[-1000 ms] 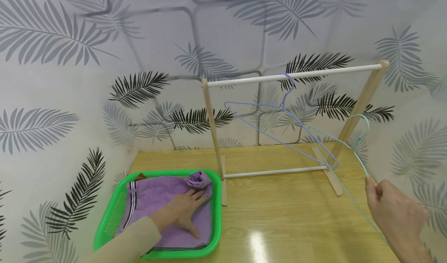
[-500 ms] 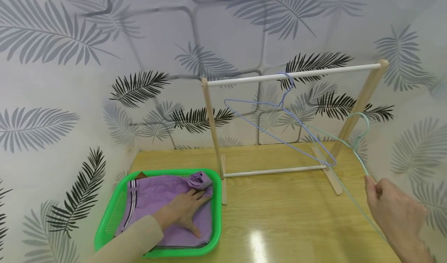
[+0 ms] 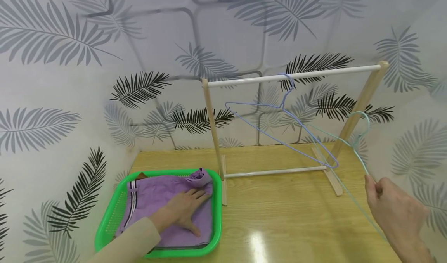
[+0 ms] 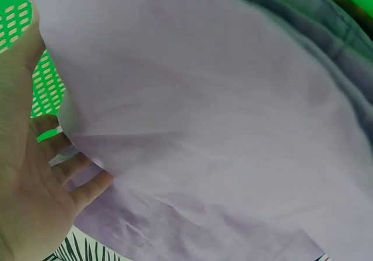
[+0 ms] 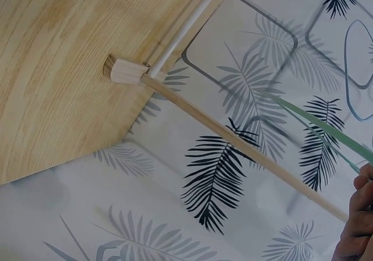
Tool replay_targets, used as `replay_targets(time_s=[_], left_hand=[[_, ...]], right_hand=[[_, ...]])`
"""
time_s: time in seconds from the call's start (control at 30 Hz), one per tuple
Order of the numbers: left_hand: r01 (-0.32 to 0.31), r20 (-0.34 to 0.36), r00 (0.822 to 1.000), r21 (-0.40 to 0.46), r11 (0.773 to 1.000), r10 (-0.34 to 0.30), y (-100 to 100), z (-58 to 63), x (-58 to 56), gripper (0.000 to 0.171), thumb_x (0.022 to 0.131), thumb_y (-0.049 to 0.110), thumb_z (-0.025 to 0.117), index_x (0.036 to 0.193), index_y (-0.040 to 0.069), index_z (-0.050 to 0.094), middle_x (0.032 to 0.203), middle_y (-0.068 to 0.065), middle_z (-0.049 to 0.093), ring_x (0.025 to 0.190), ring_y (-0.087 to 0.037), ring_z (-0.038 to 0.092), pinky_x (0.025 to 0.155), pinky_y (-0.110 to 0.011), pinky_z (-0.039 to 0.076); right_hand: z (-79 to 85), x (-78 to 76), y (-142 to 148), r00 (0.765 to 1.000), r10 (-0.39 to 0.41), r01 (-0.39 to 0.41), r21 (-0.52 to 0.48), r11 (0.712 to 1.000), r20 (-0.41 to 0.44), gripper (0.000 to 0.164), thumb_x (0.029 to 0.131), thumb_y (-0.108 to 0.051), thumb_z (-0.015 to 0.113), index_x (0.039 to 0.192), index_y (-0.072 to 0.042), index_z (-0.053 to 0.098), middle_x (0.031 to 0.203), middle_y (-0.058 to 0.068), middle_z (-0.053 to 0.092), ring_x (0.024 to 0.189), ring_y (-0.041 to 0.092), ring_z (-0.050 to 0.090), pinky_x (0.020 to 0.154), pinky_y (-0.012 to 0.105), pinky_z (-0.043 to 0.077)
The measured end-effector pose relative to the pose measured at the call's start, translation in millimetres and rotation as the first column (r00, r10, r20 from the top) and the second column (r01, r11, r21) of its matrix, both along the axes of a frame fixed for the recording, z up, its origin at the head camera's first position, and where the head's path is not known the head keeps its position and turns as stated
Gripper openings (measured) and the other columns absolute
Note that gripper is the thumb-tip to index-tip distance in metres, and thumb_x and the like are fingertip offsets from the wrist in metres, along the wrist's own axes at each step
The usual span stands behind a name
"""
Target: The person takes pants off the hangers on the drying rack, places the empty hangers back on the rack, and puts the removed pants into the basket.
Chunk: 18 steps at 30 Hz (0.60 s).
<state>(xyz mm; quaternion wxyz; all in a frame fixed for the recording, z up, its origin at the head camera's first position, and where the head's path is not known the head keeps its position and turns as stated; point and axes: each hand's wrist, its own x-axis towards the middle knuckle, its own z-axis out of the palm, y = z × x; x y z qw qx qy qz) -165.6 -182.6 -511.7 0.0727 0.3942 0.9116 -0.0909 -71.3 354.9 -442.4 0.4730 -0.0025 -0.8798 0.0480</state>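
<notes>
My left hand [image 3: 186, 212] lies spread on a folded purple garment [image 3: 157, 193] inside a green basket [image 3: 218, 216]. A black and white striped band runs along the garment's left side, and its far right corner is bunched up. In the left wrist view the fingers of the left hand [image 4: 46, 185] touch the edge of the purple cloth [image 4: 192, 98]. Over at the right, my right hand [image 3: 398, 208] grips a mint green hanger [image 3: 356, 142] by one arm, hook upward. The right wrist view shows part of this green hanger [image 5: 326, 128] beside the right hand's fingers [image 5: 358, 220].
Behind the hands stands a wooden rack with a white top bar [image 3: 244, 80]. A periwinkle hanger [image 3: 282, 106] hangs from it. The basket stands close to the rack's left post [image 3: 211, 119]. Leaf-patterned wall covering [image 3: 227, 34] encloses the wooden tabletop [image 3: 279, 208] behind and at the sides.
Both hands stay nearly in place. The bunched corner of the purple garment stands slightly higher. The periwinkle hanger shifts very slightly.
</notes>
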Motion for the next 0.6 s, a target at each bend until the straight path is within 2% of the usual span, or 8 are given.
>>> replay_targets(time_s=[0.17,0.3,0.47,0.6], left_hand=[[0.013,-0.025,1.000,0.029,1.000,-0.012,1.9,5.1,1.3,0.111,0.077,0.080,0.074,0.156,0.006,0.047,0.153,-0.012,0.058,0.140,-0.032,0.057,0.116,-0.046,0.050],[0.033,-0.089,0.996,0.044,0.998,-0.029,5.9,13.2,0.6,0.098,0.082,0.074,0.074,0.151,0.007,0.053,0.147,-0.009,0.063,0.135,-0.030,0.060,0.112,-0.045,0.052],[0.042,-0.166,0.986,0.094,0.995,-0.026,15.1,32.6,-0.2,0.086,0.088,0.068,0.072,0.146,0.006,0.059,0.141,-0.009,0.068,0.130,-0.030,0.065,0.109,-0.047,0.055],[0.016,-0.204,0.979,0.148,0.989,0.015,23.7,48.3,-3.3,0.078,0.093,0.066,0.068,0.143,0.006,0.061,0.139,-0.010,0.070,0.130,-0.031,0.067,0.106,-0.048,0.058]], right_hand=[[-0.2,-0.8,-0.1,1.000,-0.009,0.009,-0.009,1.000,0.001,0.076,0.107,-0.050,0.040,0.061,0.008,0.058,0.035,0.008,0.036,0.035,0.001,0.009,0.034,0.020,0.005],[-0.3,-2.6,-0.1,1.000,-0.020,0.020,-0.018,1.000,0.001,0.076,0.107,-0.052,0.041,0.063,0.008,0.058,0.036,0.009,0.038,0.035,0.003,0.011,0.035,0.021,0.006],[1.1,-4.9,-0.3,1.000,-0.032,0.032,-0.001,1.000,-0.001,0.073,0.106,-0.051,0.041,0.063,0.005,0.060,0.037,0.009,0.040,0.036,0.004,0.012,0.035,0.023,0.007],[4.5,-6.2,0.0,1.000,-0.003,0.003,-0.004,1.000,0.008,0.074,0.107,-0.050,0.040,0.062,0.007,0.059,0.035,0.008,0.037,0.035,0.003,0.011,0.034,0.022,0.006]])
